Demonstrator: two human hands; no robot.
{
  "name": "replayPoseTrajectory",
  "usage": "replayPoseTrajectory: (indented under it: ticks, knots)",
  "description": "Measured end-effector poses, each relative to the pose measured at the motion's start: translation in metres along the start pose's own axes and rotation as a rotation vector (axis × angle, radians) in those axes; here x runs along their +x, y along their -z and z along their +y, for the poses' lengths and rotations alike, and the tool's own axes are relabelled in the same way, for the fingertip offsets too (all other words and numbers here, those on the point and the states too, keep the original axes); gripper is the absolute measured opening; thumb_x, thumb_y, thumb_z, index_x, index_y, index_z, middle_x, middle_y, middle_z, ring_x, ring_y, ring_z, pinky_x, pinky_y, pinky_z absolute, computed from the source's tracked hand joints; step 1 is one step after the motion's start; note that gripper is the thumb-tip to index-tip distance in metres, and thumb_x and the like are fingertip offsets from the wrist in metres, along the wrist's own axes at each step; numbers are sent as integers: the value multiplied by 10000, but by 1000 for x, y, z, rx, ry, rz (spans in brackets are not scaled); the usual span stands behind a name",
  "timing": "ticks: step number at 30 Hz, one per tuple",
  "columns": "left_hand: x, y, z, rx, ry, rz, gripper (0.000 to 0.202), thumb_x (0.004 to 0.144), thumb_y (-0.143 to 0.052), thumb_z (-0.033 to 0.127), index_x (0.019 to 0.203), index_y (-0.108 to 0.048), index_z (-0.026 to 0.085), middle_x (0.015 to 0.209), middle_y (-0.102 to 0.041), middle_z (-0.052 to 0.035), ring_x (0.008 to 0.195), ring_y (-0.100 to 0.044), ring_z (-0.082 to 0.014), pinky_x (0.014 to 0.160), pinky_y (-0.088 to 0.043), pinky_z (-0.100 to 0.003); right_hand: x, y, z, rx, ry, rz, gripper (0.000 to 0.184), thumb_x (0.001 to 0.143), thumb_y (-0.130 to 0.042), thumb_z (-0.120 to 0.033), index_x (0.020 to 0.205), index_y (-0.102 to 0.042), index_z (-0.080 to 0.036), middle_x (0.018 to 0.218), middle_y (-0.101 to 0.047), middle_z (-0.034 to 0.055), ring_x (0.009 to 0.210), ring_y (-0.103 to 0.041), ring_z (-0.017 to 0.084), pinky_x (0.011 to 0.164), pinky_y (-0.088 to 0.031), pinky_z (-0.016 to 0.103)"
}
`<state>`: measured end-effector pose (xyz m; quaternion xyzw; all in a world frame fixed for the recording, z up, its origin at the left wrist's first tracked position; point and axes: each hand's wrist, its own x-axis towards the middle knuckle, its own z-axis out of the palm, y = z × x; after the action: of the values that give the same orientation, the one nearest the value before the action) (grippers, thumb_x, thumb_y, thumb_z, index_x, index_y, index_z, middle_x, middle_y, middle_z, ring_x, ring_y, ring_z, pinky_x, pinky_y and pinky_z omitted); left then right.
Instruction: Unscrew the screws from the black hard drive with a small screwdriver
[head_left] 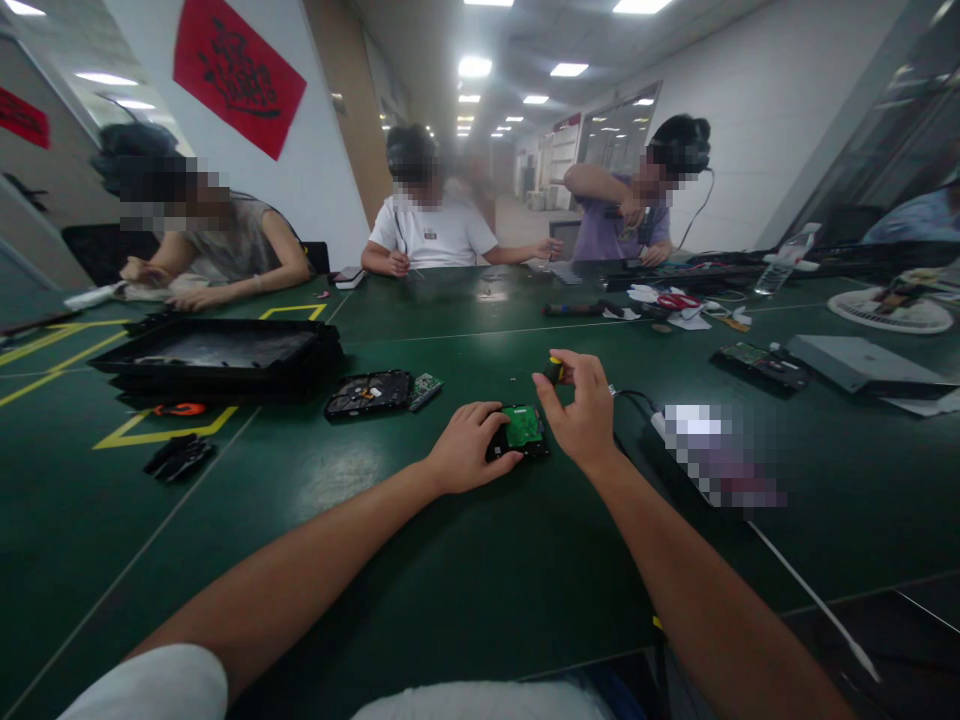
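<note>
A hard drive (523, 428) with its green circuit board facing up lies on the green table in front of me. My left hand (472, 445) grips its left side, thumb along the near edge and fingers over the far corner. Just above the drive's right side, my right hand (581, 410) is closed around a small screwdriver (553, 370) with a yellow and dark handle. Its shaft and tip are too hard to make out, so I cannot tell whether it touches the drive. Left of them lie an open hard drive (369, 395) and a loose circuit board (426, 391).
Stacked black trays (217, 345) stand at the left, near a crumpled black item (178, 457). A cabled device with a blurred screen (705, 455) lies right of my hand. Another drive (761, 366), a grey box (870, 362) and a bottle (786, 262) are farther right. Several people sit opposite.
</note>
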<state>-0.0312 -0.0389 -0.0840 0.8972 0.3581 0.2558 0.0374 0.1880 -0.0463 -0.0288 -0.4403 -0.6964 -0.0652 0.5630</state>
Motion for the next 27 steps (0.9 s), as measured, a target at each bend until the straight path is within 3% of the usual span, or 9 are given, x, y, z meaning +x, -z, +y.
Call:
replayPoseTrajectory:
  ticks: [7, 14, 20, 27]
  knots:
    - [0, -4, -3, -4, -2, 13, 569, 902, -652, 607, 1309, -599, 212, 1402, -587, -163, 1305, -560, -360, 1120, -449, -572, -5, -5, 5, 51, -55, -30, 408, 1049, -481, -316, 1451, -489, -246, 1282, -661, 126, 1047, -678, 251, 925, -583, 465]
    - [0, -4, -2, -3, -7, 22, 561, 901, -654, 602, 1298, -604, 209, 1401, -588, -164, 1310, -558, -360, 1125, -448, -562, 0, 0, 1, 18, 12, 5, 312, 995, -607, -346, 1292, -612, -252, 1158, -653, 107, 1027, -641, 254, 879, -589, 437]
    - [0, -4, -2, 2, -4, 21, 559, 905, -651, 600, 1300, -600, 207, 1402, -586, -166, 1303, -558, -361, 1119, -449, -571, -1, 0, 0, 61, -9, -27, 355, 1046, -477, -281, 1389, -561, -250, 1225, -671, 112, 1072, -669, 249, 947, -573, 461]
    - [0, -3, -2, 7, -7, 10, 571, 908, -647, 604, 1302, -597, 195, 1408, -581, -173, 1304, -556, -362, 1120, -449, -566, 0, 0, -1, 2, 15, 3, 351, 991, -615, -366, 1324, -625, -258, 1135, -654, 105, 1038, -636, 257, 898, -581, 446]
